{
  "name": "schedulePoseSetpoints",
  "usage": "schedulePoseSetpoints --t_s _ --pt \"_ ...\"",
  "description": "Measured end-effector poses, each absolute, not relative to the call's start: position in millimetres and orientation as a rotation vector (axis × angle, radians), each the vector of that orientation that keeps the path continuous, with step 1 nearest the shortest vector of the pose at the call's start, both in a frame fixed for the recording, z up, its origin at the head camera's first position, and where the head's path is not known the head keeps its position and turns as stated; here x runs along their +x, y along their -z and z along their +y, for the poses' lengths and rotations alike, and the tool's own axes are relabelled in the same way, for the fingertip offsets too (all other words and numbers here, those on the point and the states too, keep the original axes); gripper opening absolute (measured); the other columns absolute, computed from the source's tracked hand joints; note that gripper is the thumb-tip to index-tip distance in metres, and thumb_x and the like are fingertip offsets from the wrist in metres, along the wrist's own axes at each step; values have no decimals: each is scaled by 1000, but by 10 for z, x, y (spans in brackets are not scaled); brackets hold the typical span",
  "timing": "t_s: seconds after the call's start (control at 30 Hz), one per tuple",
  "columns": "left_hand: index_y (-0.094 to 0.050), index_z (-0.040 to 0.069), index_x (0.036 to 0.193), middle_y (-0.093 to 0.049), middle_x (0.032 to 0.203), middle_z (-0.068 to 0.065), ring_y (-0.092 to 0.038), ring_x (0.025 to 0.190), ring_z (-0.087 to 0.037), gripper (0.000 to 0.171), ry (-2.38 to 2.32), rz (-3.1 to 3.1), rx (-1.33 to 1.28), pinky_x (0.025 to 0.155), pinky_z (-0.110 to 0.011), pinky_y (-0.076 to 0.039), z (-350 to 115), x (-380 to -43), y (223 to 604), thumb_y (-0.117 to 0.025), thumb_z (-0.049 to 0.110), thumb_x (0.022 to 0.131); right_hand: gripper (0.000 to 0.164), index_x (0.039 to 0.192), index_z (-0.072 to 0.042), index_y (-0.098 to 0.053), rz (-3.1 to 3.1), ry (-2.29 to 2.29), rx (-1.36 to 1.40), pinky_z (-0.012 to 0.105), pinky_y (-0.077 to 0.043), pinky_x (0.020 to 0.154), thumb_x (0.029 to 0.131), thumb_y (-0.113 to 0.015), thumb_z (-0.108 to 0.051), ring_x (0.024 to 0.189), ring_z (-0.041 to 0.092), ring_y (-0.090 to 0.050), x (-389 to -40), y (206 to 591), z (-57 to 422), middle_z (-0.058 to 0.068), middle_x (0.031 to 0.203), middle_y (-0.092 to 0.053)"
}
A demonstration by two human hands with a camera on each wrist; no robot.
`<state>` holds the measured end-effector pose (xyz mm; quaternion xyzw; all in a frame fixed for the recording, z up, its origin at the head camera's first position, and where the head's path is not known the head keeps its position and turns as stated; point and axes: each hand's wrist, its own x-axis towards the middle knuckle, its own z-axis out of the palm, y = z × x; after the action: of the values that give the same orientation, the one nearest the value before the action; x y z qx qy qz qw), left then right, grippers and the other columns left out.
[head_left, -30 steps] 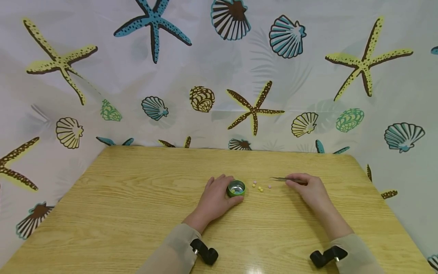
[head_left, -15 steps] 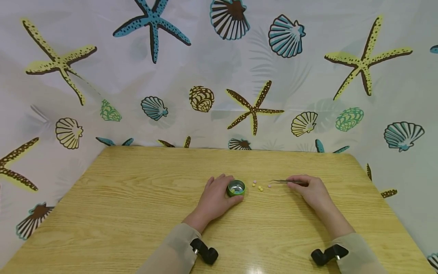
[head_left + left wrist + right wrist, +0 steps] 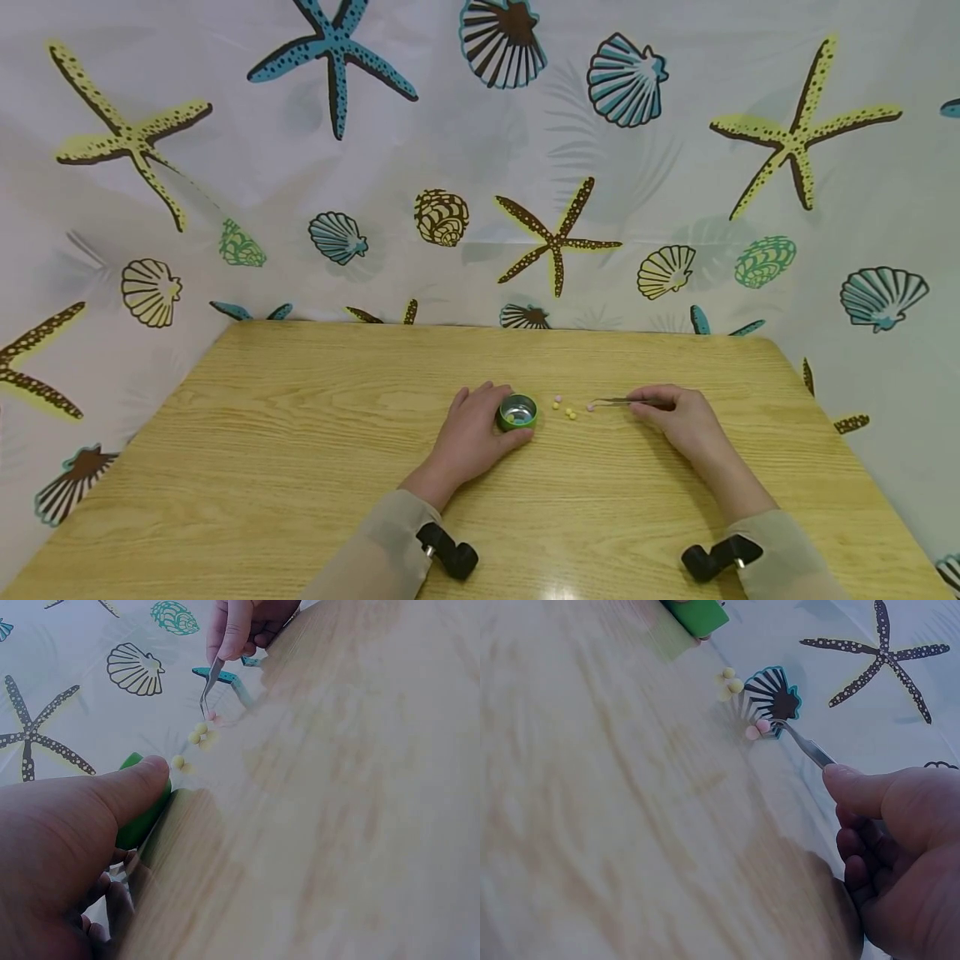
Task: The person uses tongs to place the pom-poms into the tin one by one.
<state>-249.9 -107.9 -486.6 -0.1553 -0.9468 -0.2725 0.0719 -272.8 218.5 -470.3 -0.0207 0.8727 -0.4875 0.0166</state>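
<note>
My left hand (image 3: 471, 435) grips the side of a small round green tin (image 3: 518, 413), its thumb along the near wall. The tin stands upright, silvery inside, with a few yellow and blue bits at the bottom. Between thumb and fingers my right hand (image 3: 684, 417) pinches a pair of metal tweezers (image 3: 615, 401), whose bent tips point left and down. The tips are right at a pink bead (image 3: 763, 725) on the table. Several yellow beads (image 3: 197, 733) lie between that bead and the tin. Another pink bead (image 3: 558, 398) lies just behind them.
The wooden table (image 3: 300, 467) has a glossy top that mirrors the beads. A white curtain (image 3: 420, 283) printed with starfish and shells hangs along its back and sides. A black camera mount (image 3: 447, 552) sits on each sleeve.
My right hand has brought the tweezers slightly down and left, so their tips now meet the pink bead. My left hand and the tin stay where they were.
</note>
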Motion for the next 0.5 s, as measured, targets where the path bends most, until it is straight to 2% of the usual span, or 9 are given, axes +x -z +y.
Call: schedulePoseSetpoints --t_s 0.5 --pt "-55 7 143 -56 144 -11 -40 143 -31 72 828 -2839 -473 122 -52 -15 -1073 -2483 4847 -76 49 88 26 118 -14 -75 2757 1445 -100 49 -44 104 96 -72 -28 123 30 -55 -2713 4696 2181 11 128 -65"
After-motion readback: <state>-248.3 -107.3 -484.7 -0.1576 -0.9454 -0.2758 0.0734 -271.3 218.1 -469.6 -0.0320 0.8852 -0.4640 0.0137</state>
